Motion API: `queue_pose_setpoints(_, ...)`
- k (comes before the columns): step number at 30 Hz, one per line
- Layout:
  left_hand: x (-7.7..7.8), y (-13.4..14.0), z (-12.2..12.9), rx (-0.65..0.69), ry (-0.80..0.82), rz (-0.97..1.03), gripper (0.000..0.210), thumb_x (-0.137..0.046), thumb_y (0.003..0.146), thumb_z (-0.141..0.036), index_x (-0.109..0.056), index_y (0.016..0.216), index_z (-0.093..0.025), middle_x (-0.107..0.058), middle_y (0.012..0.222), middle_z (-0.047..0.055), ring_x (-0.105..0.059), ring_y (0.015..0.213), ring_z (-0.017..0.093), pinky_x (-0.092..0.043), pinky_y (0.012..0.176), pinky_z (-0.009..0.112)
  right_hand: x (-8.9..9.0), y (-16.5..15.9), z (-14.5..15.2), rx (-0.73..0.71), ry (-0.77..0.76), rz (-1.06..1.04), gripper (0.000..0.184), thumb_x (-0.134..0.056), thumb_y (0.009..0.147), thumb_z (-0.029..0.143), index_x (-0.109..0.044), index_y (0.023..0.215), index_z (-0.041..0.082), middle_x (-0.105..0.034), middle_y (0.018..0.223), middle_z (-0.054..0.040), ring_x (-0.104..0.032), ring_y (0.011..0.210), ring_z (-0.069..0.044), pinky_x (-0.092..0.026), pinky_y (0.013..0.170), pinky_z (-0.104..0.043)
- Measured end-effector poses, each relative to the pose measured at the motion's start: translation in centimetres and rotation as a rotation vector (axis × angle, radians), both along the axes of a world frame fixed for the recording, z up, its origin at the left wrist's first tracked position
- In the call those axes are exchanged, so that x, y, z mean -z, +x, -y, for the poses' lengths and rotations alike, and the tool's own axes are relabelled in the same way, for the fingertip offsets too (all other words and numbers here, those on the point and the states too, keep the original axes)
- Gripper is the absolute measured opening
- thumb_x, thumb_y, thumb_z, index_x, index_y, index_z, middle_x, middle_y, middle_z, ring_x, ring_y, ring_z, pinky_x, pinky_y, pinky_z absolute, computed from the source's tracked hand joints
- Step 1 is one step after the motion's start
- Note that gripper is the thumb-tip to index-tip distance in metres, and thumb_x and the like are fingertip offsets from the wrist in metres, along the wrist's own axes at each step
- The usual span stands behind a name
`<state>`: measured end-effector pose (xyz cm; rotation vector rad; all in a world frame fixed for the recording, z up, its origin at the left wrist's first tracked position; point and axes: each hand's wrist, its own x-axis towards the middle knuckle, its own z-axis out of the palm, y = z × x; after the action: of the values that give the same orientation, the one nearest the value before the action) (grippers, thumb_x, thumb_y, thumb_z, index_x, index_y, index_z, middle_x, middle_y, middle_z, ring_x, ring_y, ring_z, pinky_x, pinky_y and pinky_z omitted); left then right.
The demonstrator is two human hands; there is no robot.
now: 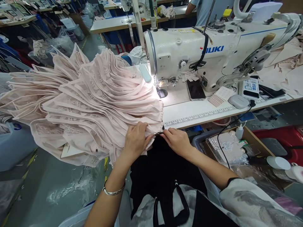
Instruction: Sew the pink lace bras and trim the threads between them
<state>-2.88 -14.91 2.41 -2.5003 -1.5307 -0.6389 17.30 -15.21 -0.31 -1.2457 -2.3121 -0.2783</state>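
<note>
A thick heap of pale pink garment pieces (101, 91) with lace parts lies layered on the left of the sewing table and hangs over its front edge. My left hand (136, 138) pinches the edge of one pale pink garment piece at the heap's front right corner. Close beside it, my right hand (176, 140) is closed around small dark thread snips (159, 133). Their slim tip points left and meets the fabric edge by my left fingertips. Most of the snips is hidden in my right fingers.
A white sewing machine (180, 47) stands behind the heap, its lamp lit at the needle. On the table are a phone (196, 90), a stack of pale cards (221, 95) and a white case (238, 101). A box of supplies (251, 138) sits low at right.
</note>
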Motion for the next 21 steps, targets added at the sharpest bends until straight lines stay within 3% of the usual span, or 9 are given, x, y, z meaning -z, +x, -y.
queue_pose_setpoints(2,-0.1,0.0,-0.3,0.035,-0.011,-0.061,0.028,-0.060,0.088,-0.031,-0.060,0.113,-0.018,-0.059,0.089,0.005,-0.056,0.078,0.020,-0.038,0.073,0.034,-0.8,0.5,-0.6,0.044,-0.056,0.001,0.034,-0.039,0.100,0.036,-0.063,0.083,0.018,-0.061,0.069,-0.0002,-0.047,0.059,-0.012,-0.021,0.057,-0.029)
queue_pose_setpoints(6,-0.3,-0.2,-0.2,0.099,-0.011,-0.072,0.014,-0.057,0.090,-0.031,-0.066,0.093,-0.020,-0.059,0.085,0.004,-0.055,0.074,0.018,-0.035,0.072,0.035,-3.1,2.0,-2.7,0.157,-0.183,0.203,0.025,-0.040,0.097,0.029,-0.061,0.092,0.016,-0.063,0.081,-0.0060,-0.052,0.070,-0.016,-0.019,0.059,-0.031)
queue_pose_setpoints(12,-0.7,0.1,0.1,0.084,-0.009,-0.036,0.024,-0.061,0.087,-0.041,-0.068,0.082,-0.019,-0.061,0.083,0.006,-0.055,0.079,0.021,-0.036,0.073,0.037,-4.6,1.7,-4.8,-0.042,-0.300,0.420,0.019,-0.041,0.091,0.014,-0.059,0.097,0.017,-0.063,0.086,-0.0070,-0.055,0.076,-0.019,-0.018,0.061,-0.032)
queue_pose_setpoints(17,-0.9,1.5,-1.5,0.113,0.020,-0.049,0.026,-0.055,0.091,-0.032,-0.064,0.072,-0.017,-0.060,0.126,0.012,-0.053,0.114,0.028,-0.033,0.098,0.046,-4.5,0.9,-5.2,0.059,-0.359,0.361,0.028,-0.033,0.099,0.026,-0.059,0.104,0.018,-0.064,0.088,-0.0071,-0.056,0.075,-0.019,-0.016,0.057,-0.032)
queue_pose_setpoints(19,-0.9,1.9,-2.1,0.171,-0.001,-0.050,0.024,-0.051,0.094,-0.027,-0.062,0.075,-0.016,-0.066,0.117,0.011,-0.059,0.105,0.024,-0.032,0.102,0.045,-4.7,1.3,-5.7,0.107,-0.329,0.324,0.030,-0.032,0.100,0.032,-0.058,0.104,0.018,-0.064,0.089,-0.0075,-0.057,0.076,-0.019,-0.017,0.057,-0.032)
queue_pose_setpoints(21,-0.8,1.9,-2.2,0.174,0.006,-0.039,0.024,-0.049,0.095,-0.025,-0.061,0.076,-0.016,-0.072,0.095,0.007,-0.064,0.087,0.020,-0.036,0.097,0.042,-5.0,1.9,-6.1,0.111,-0.304,0.321,0.028,-0.035,0.099,0.033,-0.058,0.102,0.017,-0.064,0.089,-0.0079,-0.057,0.076,-0.020,-0.017,0.057,-0.032)
